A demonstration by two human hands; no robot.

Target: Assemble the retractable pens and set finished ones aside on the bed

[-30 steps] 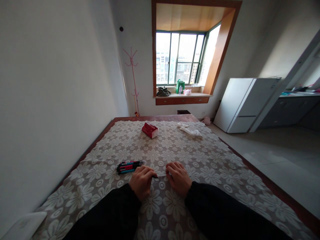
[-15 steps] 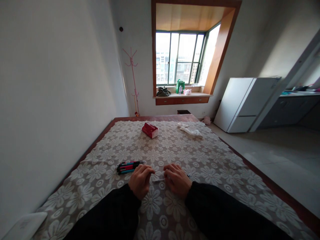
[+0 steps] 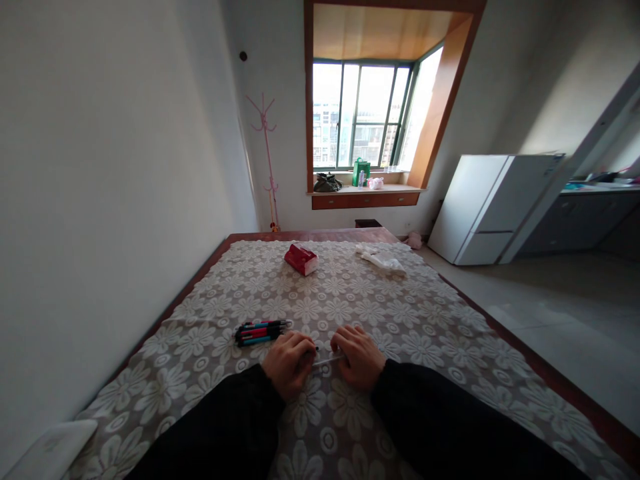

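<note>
My left hand [image 3: 289, 363] is closed in a pinch just right of the pens, with a small dark tip [image 3: 317, 348] showing by its fingertips. What else it holds is hidden. Facing it, my right hand [image 3: 357, 357] has its fingers curled on a thin, whitish rod, like a pen part [image 3: 329, 361]. The rod spans the gap and its left end meets my left hand; I cannot tell whether that hand grips it. Several pens [image 3: 261, 333], with black, red and blue bodies, lie in a bundle beyond my left hand.
A patterned lace tablecloth [image 3: 307, 310] covers the table. Toward the far edge lie a red tissue pack [image 3: 301, 260] and a crumpled clear plastic bag [image 3: 383, 260]. A white flat object [image 3: 55, 450] sits at the near left corner, by the wall.
My left hand has shifted slightly right. More of the whitish rod shows between my hands, and a dark tip now shows at my left fingertips; the one right of my right hand is gone from view.
</note>
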